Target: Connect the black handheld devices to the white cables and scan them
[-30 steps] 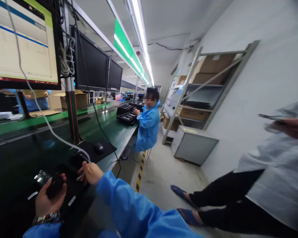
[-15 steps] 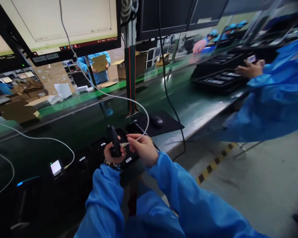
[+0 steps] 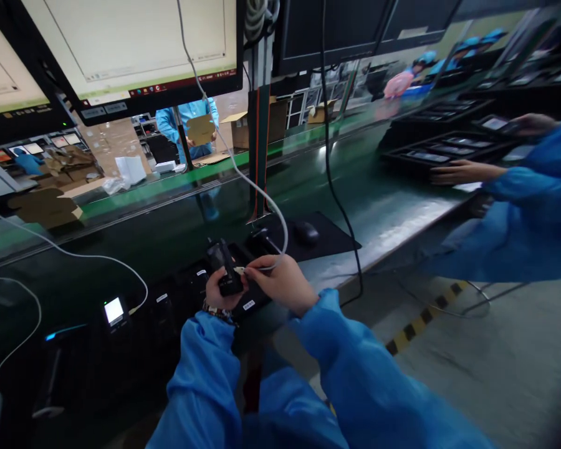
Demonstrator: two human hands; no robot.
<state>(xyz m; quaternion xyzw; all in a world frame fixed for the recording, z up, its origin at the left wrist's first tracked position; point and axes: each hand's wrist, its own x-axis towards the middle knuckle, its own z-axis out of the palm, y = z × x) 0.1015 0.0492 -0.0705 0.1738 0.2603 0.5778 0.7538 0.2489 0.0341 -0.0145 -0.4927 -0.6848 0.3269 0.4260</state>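
Note:
My left hand (image 3: 220, 293) is wrapped round a small black handheld device (image 3: 222, 259) with a short stub on top, tilted above the bench. Between thumb and fingers my right hand (image 3: 284, 284) pinches the end of a white cable (image 3: 286, 227). The cable's pale plug (image 3: 240, 270) is at the side of the device; whether it sits in the port, I cannot tell. Below and left of my hands, a similar device with a lit screen (image 3: 114, 310) lies with a white cable attached. Dark devices with white labels (image 3: 162, 299) lie near it.
A mouse (image 3: 306, 233) rests on a black mat (image 3: 330, 240) beyond my right hand. Monitors (image 3: 135, 50) hang above, and a black cable (image 3: 330, 156) dangles to the right. A co-worker's hands (image 3: 470, 171) are at black trays (image 3: 402, 153) on the right.
The device has turned in my left hand, its face now more toward me, and the plug is closer against its side. At the right, the co-worker's hands have moved apart, one down to the tray.

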